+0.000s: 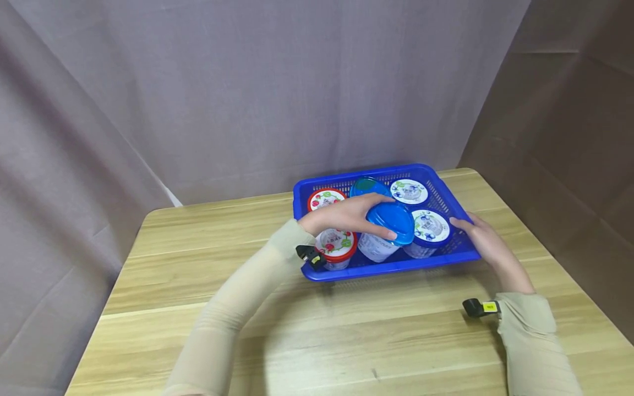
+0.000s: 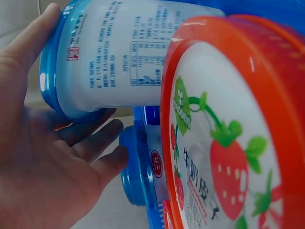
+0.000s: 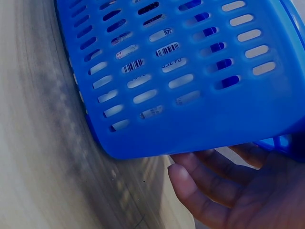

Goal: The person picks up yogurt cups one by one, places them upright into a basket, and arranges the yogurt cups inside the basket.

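A blue plastic basket (image 1: 383, 269) holds several lidded tubs near the table's back edge. My left hand (image 1: 346, 214) reaches over it from the left and grips a white tub by its blue domed lid (image 1: 391, 219), thumb and fingers on opposite sides. That tub (image 2: 119, 52) also shows in the left wrist view, beside a red-rimmed strawberry tub (image 2: 224, 143). At the basket's right side my right hand (image 1: 490, 245) holds the rim, thumb on top. In the right wrist view, its curled fingers (image 3: 205, 191) lie by the slotted basket wall (image 3: 190, 124).
Two red-lidded tubs, the nearer one (image 1: 337, 245) at the front, stand on the left. A teal-lidded tub (image 1: 369, 186) is behind the held one. Two blueberry tubs, one (image 1: 409, 191) at the back, stand on the right. Grey cloth (image 1: 247, 99) hangs behind the wooden table (image 1: 198, 247).
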A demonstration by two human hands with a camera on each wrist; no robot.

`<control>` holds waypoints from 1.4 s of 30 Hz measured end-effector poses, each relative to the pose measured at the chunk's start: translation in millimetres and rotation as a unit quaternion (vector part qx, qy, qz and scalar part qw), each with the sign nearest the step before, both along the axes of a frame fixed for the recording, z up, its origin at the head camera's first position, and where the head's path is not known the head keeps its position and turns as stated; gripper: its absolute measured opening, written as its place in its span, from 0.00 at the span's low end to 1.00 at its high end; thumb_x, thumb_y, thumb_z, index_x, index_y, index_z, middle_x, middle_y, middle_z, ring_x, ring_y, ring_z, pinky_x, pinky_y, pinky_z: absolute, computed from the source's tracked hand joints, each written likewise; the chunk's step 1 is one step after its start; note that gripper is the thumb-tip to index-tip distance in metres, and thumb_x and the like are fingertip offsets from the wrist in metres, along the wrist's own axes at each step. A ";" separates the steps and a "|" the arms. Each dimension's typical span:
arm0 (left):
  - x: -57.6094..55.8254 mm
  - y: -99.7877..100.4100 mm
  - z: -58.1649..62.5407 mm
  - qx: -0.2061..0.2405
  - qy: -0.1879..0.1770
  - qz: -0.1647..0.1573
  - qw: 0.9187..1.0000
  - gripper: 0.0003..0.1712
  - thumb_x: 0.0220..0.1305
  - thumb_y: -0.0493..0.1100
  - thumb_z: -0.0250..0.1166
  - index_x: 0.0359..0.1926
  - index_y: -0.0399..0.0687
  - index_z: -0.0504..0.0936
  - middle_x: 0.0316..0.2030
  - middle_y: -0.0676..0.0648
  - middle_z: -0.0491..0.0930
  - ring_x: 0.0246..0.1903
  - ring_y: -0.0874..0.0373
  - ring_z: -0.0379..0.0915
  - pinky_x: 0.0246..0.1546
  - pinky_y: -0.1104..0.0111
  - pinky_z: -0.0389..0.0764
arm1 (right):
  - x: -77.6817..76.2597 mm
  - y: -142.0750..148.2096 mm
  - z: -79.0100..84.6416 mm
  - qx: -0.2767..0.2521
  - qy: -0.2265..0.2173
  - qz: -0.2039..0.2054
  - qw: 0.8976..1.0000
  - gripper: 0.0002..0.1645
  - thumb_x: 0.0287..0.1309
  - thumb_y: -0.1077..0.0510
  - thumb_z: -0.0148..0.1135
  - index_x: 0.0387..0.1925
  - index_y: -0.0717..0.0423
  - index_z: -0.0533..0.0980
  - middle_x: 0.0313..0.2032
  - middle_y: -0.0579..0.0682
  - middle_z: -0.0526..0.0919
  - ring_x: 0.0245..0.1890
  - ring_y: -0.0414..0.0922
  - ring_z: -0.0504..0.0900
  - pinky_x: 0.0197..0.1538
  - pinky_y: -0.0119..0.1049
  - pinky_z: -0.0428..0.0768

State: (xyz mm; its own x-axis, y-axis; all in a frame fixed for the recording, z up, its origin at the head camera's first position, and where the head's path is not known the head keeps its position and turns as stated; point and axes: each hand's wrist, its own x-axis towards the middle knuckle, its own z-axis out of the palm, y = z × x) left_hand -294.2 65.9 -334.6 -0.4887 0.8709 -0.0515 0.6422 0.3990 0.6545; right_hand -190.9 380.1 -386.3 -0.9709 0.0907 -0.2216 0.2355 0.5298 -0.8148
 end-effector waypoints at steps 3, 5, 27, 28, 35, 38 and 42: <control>0.2 -0.8 -0.3 -0.010 0.002 -0.008 1.000 0.52 0.58 0.66 0.70 0.77 0.53 0.60 0.72 0.49 0.62 0.67 0.57 0.61 0.63 0.66 0.70 | 0.4 -1.4 0.2 0.003 -0.002 -0.001 1.000 0.48 0.76 0.35 0.37 0.77 0.67 0.45 0.62 0.73 0.69 0.41 0.40 0.78 0.50 0.42 0.73; 0.9 -0.8 -0.4 -0.013 0.005 -0.014 1.000 0.52 0.58 0.66 0.71 0.77 0.53 0.60 0.72 0.49 0.62 0.67 0.57 0.61 0.63 0.66 0.70 | 0.7 -1.5 0.1 0.004 -0.003 -0.002 1.000 0.48 0.76 0.35 0.37 0.78 0.67 0.44 0.62 0.74 0.69 0.42 0.40 0.78 0.51 0.44 0.72; 4.4 -0.1 -5.0 -0.066 0.010 -0.046 0.997 0.54 0.56 0.61 0.75 0.77 0.51 0.59 0.76 0.45 0.54 0.75 0.54 0.47 0.70 0.61 0.62 | 3.4 -4.6 0.7 -0.006 0.002 -0.006 1.000 0.48 0.76 0.35 0.38 0.77 0.68 0.46 0.60 0.72 0.71 0.39 0.39 0.80 0.47 0.39 0.75; 4.2 -0.4 -4.7 -0.068 0.013 -0.047 0.996 0.54 0.56 0.61 0.75 0.77 0.51 0.59 0.76 0.45 0.54 0.74 0.54 0.48 0.70 0.61 0.63 | 3.5 -4.8 0.8 -0.007 0.003 -0.007 1.000 0.48 0.75 0.35 0.39 0.77 0.67 0.46 0.59 0.72 0.72 0.39 0.38 0.80 0.47 0.38 0.75; 4.1 -3.7 0.8 -0.088 0.033 -0.053 0.994 0.54 0.57 0.59 0.75 0.77 0.48 0.59 0.71 0.47 0.59 0.68 0.56 0.56 0.66 0.67 0.67 | 4.9 -5.1 1.9 0.000 0.004 -0.006 1.000 0.48 0.75 0.35 0.39 0.77 0.67 0.46 0.59 0.72 0.71 0.38 0.37 0.79 0.48 0.38 0.73; 4.7 -4.7 3.9 -0.088 0.035 -0.060 0.994 0.54 0.58 0.58 0.74 0.78 0.47 0.58 0.71 0.46 0.59 0.68 0.55 0.56 0.67 0.65 0.67 | 5.0 -4.2 2.7 0.002 0.002 -0.005 1.000 0.48 0.75 0.35 0.38 0.78 0.67 0.45 0.61 0.74 0.69 0.40 0.38 0.78 0.50 0.41 0.72; 5.1 -6.5 7.2 -0.090 0.033 -0.062 0.993 0.53 0.59 0.55 0.74 0.78 0.47 0.57 0.73 0.44 0.57 0.71 0.52 0.53 0.69 0.62 0.64 | 4.4 -4.0 3.4 0.010 0.002 -0.006 1.000 0.48 0.75 0.34 0.37 0.78 0.66 0.45 0.62 0.74 0.68 0.41 0.39 0.77 0.52 0.44 0.70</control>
